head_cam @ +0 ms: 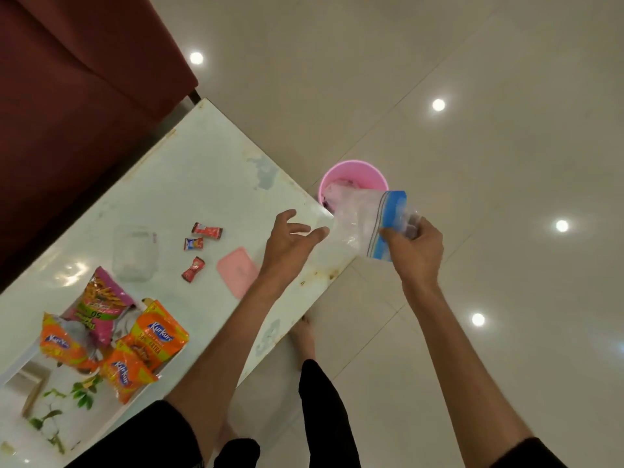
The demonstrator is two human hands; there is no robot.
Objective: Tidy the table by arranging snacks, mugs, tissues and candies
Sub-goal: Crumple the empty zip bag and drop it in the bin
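Observation:
My right hand (417,246) grips a clear zip bag (364,219) by its blue seal, holding it past the table's corner, above the pink bin (353,172). My left hand (290,241) hovers open over the table's right edge, fingers spread toward the bag. Three red wrapped candies (206,230) (193,243) (193,269) lie on the white table (202,163). A clear glass jar (135,253) stands left of them, and its pink lid (238,271) lies flat near my left wrist. Orange and pink snack packets (114,336) sit in a white tray at lower left.
A dark red sofa (74,96) borders the table's far side. The pink bin stands on the glossy tiled floor (472,146) just beyond the table's corner, with something inside. My bare foot (304,336) shows under the table's edge.

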